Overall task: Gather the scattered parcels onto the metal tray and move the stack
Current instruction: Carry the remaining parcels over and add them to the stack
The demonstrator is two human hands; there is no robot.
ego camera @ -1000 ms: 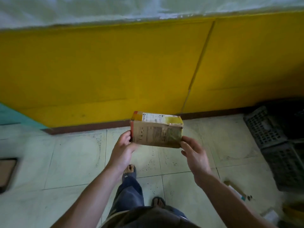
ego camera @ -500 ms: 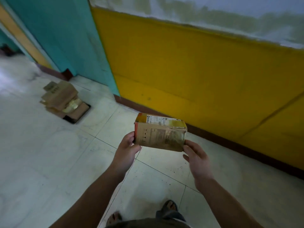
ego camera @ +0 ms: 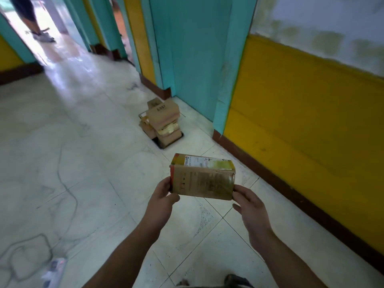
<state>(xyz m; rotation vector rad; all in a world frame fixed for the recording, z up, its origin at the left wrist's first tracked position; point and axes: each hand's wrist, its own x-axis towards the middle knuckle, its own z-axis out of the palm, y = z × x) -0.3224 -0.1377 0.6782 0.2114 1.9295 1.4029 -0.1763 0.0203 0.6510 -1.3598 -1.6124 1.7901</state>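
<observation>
I hold a brown cardboard parcel (ego camera: 202, 179) with a yellow and white label on its top, out in front of me above the floor. My left hand (ego camera: 161, 201) grips its left end. At the parcel's right end, my right hand (ego camera: 250, 206) holds it with the thumb against the lower corner. Ahead on the floor, a stack of brown parcels (ego camera: 163, 121) sits on a dark metal tray (ego camera: 159, 144), of which only thin edges show beneath the boxes.
A yellow wall (ego camera: 311, 121) with a dark skirting runs along the right, then a teal door frame (ego camera: 193, 48). A white power strip (ego camera: 54, 269) with its cable lies on the tiles at lower left. Another person's legs (ego camera: 31, 19) stand in the far doorway.
My view has swung left along the wall; the parcel stack on the tray has come to the middle of the view and closer. Both hands keep the same hold on the parcel.
</observation>
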